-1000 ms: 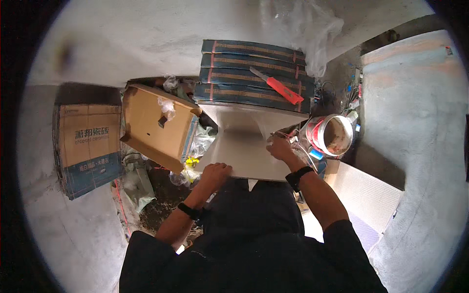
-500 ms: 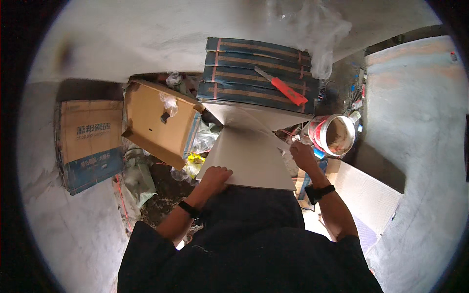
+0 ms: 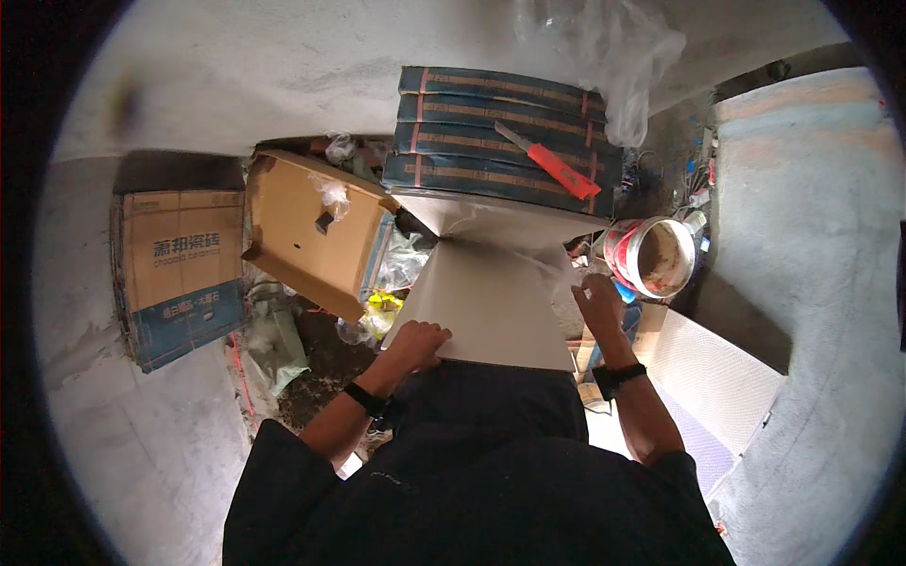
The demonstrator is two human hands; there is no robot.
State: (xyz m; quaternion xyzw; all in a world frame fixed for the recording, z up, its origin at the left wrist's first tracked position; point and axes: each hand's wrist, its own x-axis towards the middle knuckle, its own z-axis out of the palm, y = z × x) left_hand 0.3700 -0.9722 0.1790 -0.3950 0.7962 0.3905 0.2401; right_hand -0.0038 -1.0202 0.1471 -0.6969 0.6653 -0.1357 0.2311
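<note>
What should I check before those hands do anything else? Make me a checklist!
1. Left hand touching the pale panel: ok.
2. Right hand holding the clear film: looks ok, fingers pinched.
3. Film completely off the panel: cannot tell.
4. Red-handled knife away from both hands: ok, it's on the boxes.
5. Knife blade tucked in: not ok, it sticks out.

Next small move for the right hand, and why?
Probably draw the clear film rightward: the right hand seems to pinch it beside the pale panel, some film appears to overlap the panel's right edge, and the left hand rests at its near-left edge.
</note>
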